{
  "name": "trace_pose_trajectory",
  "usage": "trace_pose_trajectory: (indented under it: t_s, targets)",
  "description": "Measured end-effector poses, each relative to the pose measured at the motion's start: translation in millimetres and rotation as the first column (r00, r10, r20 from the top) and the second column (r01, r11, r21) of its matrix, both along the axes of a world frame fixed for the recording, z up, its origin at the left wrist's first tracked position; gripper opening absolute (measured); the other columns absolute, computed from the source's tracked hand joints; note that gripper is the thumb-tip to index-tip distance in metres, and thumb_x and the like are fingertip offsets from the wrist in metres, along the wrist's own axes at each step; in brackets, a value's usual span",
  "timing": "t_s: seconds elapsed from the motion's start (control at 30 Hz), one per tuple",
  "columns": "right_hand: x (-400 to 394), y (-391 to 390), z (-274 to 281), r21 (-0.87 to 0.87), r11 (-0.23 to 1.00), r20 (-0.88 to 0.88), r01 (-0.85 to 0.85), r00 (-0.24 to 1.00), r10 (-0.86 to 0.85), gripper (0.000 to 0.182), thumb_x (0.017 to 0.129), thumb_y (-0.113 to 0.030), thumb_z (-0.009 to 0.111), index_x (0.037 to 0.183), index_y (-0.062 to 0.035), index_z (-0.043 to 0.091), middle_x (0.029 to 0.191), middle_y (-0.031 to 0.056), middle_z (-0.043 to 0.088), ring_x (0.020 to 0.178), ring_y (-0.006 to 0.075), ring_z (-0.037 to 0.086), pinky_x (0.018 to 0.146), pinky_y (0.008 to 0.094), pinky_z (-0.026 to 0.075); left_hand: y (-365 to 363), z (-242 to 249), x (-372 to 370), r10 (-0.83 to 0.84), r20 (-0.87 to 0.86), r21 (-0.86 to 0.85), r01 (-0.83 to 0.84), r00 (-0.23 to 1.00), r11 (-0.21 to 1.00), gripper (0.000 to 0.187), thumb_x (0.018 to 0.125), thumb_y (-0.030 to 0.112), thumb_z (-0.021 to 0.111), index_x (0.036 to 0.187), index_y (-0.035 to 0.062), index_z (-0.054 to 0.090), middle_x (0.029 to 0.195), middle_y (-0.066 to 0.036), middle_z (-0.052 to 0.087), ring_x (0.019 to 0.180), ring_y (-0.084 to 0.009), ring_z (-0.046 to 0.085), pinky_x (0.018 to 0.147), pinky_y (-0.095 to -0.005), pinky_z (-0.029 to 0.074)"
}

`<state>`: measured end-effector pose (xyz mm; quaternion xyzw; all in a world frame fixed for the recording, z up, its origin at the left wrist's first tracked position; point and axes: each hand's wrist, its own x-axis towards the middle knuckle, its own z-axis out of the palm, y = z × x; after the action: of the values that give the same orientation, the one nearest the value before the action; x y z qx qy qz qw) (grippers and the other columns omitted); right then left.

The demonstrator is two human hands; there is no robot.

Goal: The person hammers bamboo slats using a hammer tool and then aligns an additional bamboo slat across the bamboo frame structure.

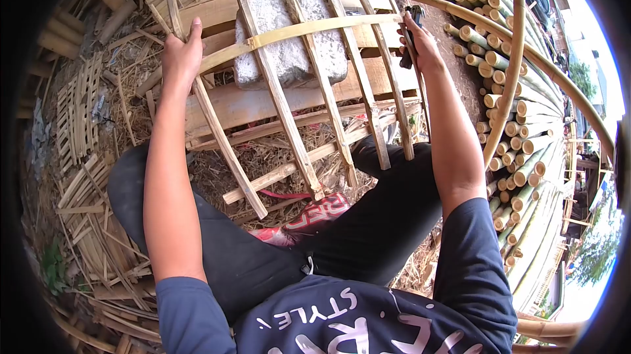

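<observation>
While loose bamboo scraps (pixel 85 209) litter the ground at far left, the left hand (pixel 181 58) grips a lattice slat, fingers wrapped around it. Bamboo lattice (pixel 309 91) spans the lap, covering a grey stone (pixel 289 39) on planks. Right hand (pixel 417 42) is closed on a dark tool (pixel 413 16). Stacked bamboo poles (pixel 513 137) lie right.

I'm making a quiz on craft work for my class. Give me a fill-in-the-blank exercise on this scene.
1. The left hand grips a slat of the ____ lattice.
2. The right hand holds a dark ____ at the lattice's edge.
3. Behind the lattice, a grey ____ lies on a plank.
4. The stacked poles lie on the person's ____ side.

Missing words: bamboo; tool; stone; right
</observation>
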<state>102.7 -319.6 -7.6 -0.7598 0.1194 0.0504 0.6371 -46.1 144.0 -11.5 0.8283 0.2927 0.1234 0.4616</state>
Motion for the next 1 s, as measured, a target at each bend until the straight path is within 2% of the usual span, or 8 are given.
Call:
trace_pose_trajectory:
  t_s: [0.13,0.23,0.33,0.43,0.73,0.83,0.93,1.0]
  targets:
    - [1,-1,1,0.035,0.999,-0.020,0.010,1.000,-0.010,0.044,0.089,-0.053,0.072,0.098,-0.0100,0.069,0.082,0.0031,0.070,0.061,0.0088,0.057,0.051,0.0279,0.048,1,-6,3,0.036,0.007,0.137,-0.036,0.999,0.990,0.074,0.089,0.064,0.060,0.120,-0.0030,0.060,0.097,-0.015,0.073,0.095,-0.0260,0.071,0.089,-0.0377,0.050]
    - [1,0,0,0.034,0.999,-0.012,0.011,1.000,-0.011,0.044,0.089,-0.054,0.071,0.098,-0.0104,0.070,0.081,0.0031,0.070,0.059,0.0090,0.056,0.050,0.0279,0.048,1,-13,9,0.142,0.008,0.349,-0.136,0.990,0.927,0.076,0.090,0.063,0.060,0.123,-0.0052,0.056,0.096,-0.018,0.073,0.099,-0.0301,0.070,0.094,-0.0407,0.049]
    - [1,0,-1,0.055,0.998,-0.014,0.013,1.000,-0.012,0.044,0.089,-0.053,0.071,0.098,-0.0097,0.070,0.079,0.0029,0.069,0.056,0.0093,0.056,0.047,0.0277,0.048,-10,-2,5,0.132,0.015,0.218,-0.133,0.991,0.967,0.082,0.091,0.062,0.058,0.133,-0.0085,0.047,0.112,-0.026,0.069,0.113,-0.0365,0.065,0.102,-0.0441,0.045]
    - [2,-1,-1,0.075,0.997,-0.015,0.015,1.000,-0.014,0.043,0.089,-0.049,0.073,0.098,-0.0081,0.070,0.078,0.0028,0.069,0.053,0.0097,0.056,0.045,0.0276,0.048,-26,8,-3,0.145,0.150,0.397,-0.194,0.978,0.897,0.089,0.094,0.053,0.056,0.143,-0.0161,0.027,0.137,-0.039,0.048,0.128,-0.0473,0.051,0.109,-0.0470,0.041]
    - [3,-6,0,0.107,0.994,-0.029,0.018,0.999,-0.015,0.036,0.087,-0.036,0.079,0.099,-0.0052,0.066,0.072,0.0034,0.066,0.048,0.0124,0.056,0.040,0.0288,0.048,-25,12,-4,0.043,0.085,0.344,-0.070,0.995,0.937,0.085,0.094,0.053,0.056,0.145,-0.0097,0.031,0.140,-0.038,0.046,0.129,-0.0468,0.051,0.108,-0.0491,0.042]
    - [0,-4,3,0.128,0.992,-0.020,0.011,1.000,-0.008,0.035,0.086,-0.035,0.080,0.097,-0.0052,0.065,0.069,0.0027,0.063,0.047,0.0137,0.056,0.039,0.0306,0.048,-28,13,-6,0.046,0.128,0.414,-0.095,0.991,0.905,0.081,0.094,0.050,0.056,0.143,-0.0100,0.034,0.138,-0.037,0.048,0.125,-0.0486,0.053,0.105,-0.0504,0.043]
    - [0,-4,0,0.137,0.990,0.001,0.019,1.000,-0.019,0.034,0.087,-0.035,0.079,0.096,-0.0052,0.065,0.069,0.0029,0.062,0.046,0.0144,0.056,0.039,0.0310,0.048,-29,10,-7,-0.033,0.335,0.600,-0.186,0.942,0.778,0.076,0.095,0.047,0.057,0.141,-0.0099,0.036,0.135,-0.034,0.050,0.122,-0.0492,0.053,0.103,-0.0529,0.044]
    - [1,-6,-2,0.142,0.989,0.013,0.034,0.999,-0.036,0.033,0.087,-0.034,0.079,0.095,-0.0052,0.066,0.068,0.0032,0.062,0.047,0.0147,0.057,0.039,0.0309,0.048,-28,11,-7,-0.073,0.356,0.667,-0.199,0.931,0.718,0.075,0.095,0.045,0.058,0.140,-0.0104,0.036,0.133,-0.033,0.050,0.120,-0.0490,0.052,0.101,-0.0544,0.044]
